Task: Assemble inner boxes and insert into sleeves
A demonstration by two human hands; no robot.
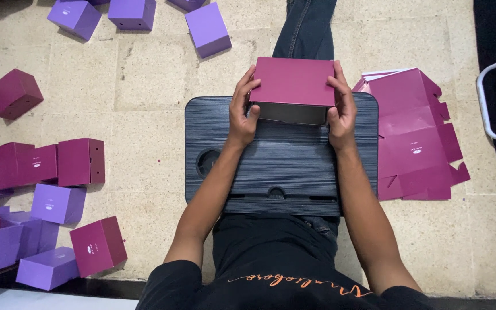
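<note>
A magenta cardboard box (pixel 291 81) is held between both hands over the far edge of a black ribbed lap tray (pixel 282 166). Its open grey inside faces me. My left hand (pixel 242 106) grips the box's left side, thumb at the open edge. On the box's right side, my right hand (pixel 341 106) has its fingers wrapped over the top corner.
A stack of flat unfolded magenta box blanks (pixel 414 138) lies right of the tray. Several folded magenta boxes (pixel 12 93) and purple boxes (pixel 208 28) are scattered over the tiled floor at left and top. A white metal frame (pixel 489 103) stands at the right edge.
</note>
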